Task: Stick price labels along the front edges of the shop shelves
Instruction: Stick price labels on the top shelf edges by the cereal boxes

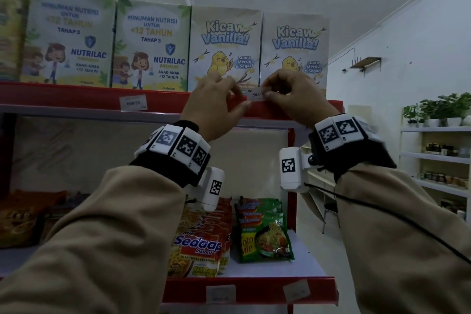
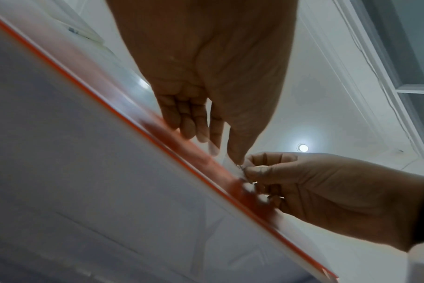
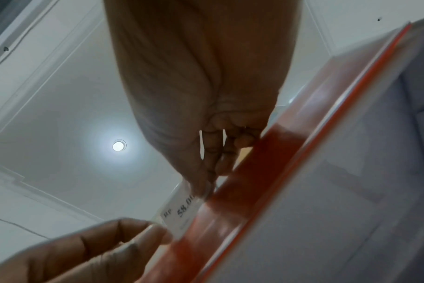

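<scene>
The person stands at the shop shelf with both arms up. Between the two hands is one small white price label [image 1: 256,94] with "58.00" printed on it. It sits at the top of the red front edge [image 1: 293,111] of the upper shelf, just under the two yellow chick boxes [image 1: 225,50].

The left hand [image 1: 216,99] has its thumb and first finger pinched on the left end of the label. The right hand [image 1: 295,94] pinches the right end the same way, with its other fingers curled in.

I think this is the sticking step. The label looks lined up with the edge, but I cannot tell if it is stuck down yet. Next it needs to be held straight and pressed flat onto the red strip, then rubbed so it stays.

Now the count. There is one label in the hands. One more label [image 1: 133,103] is already on the same red edge, off to the left, and it looks upside down. Two more pale labels [image 1: 220,293] sit on the red edge of the lower shelf. On top there are two chick boxes and two boxes with children [image 1: 150,46] on them. A further box at the far left is cut off.
</scene>
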Available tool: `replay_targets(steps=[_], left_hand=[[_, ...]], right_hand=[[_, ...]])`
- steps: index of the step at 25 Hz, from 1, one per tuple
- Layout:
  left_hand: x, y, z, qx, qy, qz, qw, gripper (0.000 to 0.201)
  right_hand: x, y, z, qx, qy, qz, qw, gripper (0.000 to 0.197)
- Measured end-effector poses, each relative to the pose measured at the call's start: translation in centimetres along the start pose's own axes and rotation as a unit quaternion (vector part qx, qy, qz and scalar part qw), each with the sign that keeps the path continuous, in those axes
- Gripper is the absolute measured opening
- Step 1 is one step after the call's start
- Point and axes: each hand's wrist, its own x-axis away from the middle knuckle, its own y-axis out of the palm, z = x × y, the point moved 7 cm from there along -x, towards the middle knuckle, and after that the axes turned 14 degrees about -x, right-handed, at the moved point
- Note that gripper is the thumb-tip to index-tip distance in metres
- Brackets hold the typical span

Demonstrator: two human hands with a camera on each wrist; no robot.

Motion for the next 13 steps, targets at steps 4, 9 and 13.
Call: replay_targets(steps=[4, 9, 13], left_hand=[[-0.18, 0.36, 0.1, 0.0, 0.004, -0.019, 1.0, 0.03], [-0.3, 0.84, 0.66, -0.036, -0.005, -0.029, 0.999, 0.028], [-0.42, 0.97, 0.7, -0.057, -0.006, -0.041, 0.998, 0.03]], right_hand=[[-0.55, -0.02, 0.17, 0.047, 0.034, -0.078, 0.995, 0.013], [-0.46, -0.39, -0.19, 0.075, 0.035, -0.08, 0.993, 0.013], [-0.51, -0.21, -0.35, 0.137, 0.036, -0.124, 0.982, 0.014]])
